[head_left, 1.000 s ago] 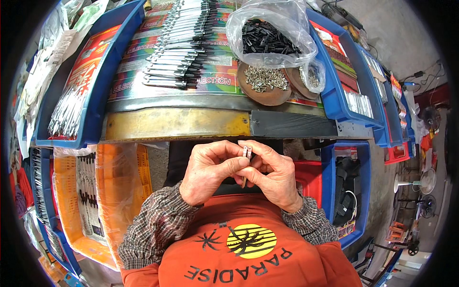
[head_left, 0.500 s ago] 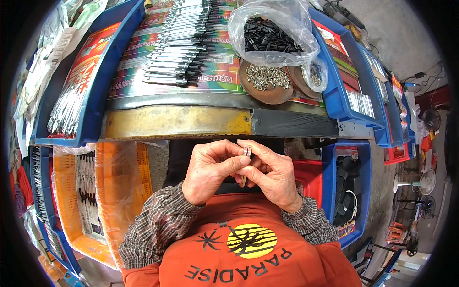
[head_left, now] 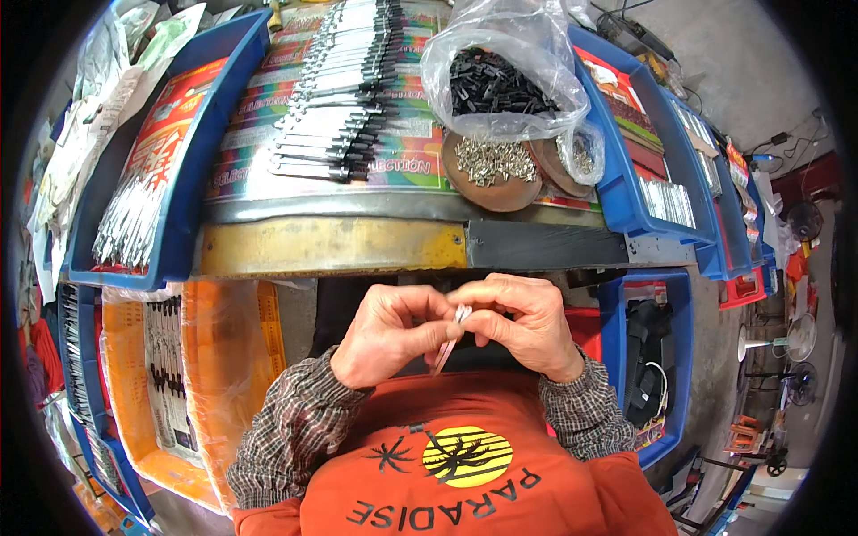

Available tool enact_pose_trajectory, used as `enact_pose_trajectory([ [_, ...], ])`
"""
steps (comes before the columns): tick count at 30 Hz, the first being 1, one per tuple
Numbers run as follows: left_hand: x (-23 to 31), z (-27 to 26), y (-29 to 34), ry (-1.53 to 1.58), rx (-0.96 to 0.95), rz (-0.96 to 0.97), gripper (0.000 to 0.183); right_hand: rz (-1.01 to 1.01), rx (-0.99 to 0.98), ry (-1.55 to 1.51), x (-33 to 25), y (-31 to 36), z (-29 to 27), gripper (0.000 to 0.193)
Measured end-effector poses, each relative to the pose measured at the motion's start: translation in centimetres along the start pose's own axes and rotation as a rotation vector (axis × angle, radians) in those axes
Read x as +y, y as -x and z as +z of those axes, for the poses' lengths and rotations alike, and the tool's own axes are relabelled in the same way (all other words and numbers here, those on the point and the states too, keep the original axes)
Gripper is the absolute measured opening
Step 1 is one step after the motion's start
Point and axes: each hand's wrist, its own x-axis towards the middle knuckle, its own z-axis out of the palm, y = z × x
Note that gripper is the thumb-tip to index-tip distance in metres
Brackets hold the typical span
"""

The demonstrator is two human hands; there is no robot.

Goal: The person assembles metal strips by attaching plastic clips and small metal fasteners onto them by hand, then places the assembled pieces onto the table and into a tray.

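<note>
The left hand (head_left: 393, 332) and the right hand (head_left: 525, 322) met fingertip to fingertip, both pinched on a slim metal piece (head_left: 445, 351), the left gripping its side, the right nipping its upper end! The piece tilted just above the red shirt (head_left: 572, 482), and that double pinch presumably steadied so small a thing. Ahead ran the front edge of the desk (head_left: 331, 247), near the fingers, no contact showing; any reach forward seemed to call for a lift over it. Sideways, there was elbow room before the orange crate (head_left: 210, 375) at left and the blue bin (head_left: 681, 348) at right. And how handily the desk was laid out: a brown dish (head_left: 505, 198) of small metal parts (head_left: 497, 163) near the edge, an open bag (head_left: 536, 27) of black parts (head_left: 500, 82) behind, likely for quick picking! A row of long metal pieces (head_left: 344, 98) lay overlapped, perhaps to save space, between a left blue tray (head_left: 183, 223) and a right blue tray (head_left: 618, 196), raised walls fencing both flanks.
</note>
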Motion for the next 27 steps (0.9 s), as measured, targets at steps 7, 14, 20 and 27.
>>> enact_pose_trajectory([
  [7,1.0,-0.3,0.1,-0.139,-0.039,0.041,0.011,-0.037,-0.194,-0.149,-0.1,-0.8,-0.7,0.007],
  [14,0.0,1.7,-1.0,-0.514,0.296,0.457,0.018,-0.094,0.083,-0.208,0.1,-1.8,0.3,0.009],
  [20,1.2,1.6,-1.1,-0.777,0.387,0.59,0.015,-0.047,0.023,-0.104,-0.3,-2.7,-0.6,0.007],
  [27,1.3,0.5,-1.1,-0.888,0.426,0.651,0.017,-0.28,0.266,0.65,-2.8,-9.1,-6.6,0.008],
])
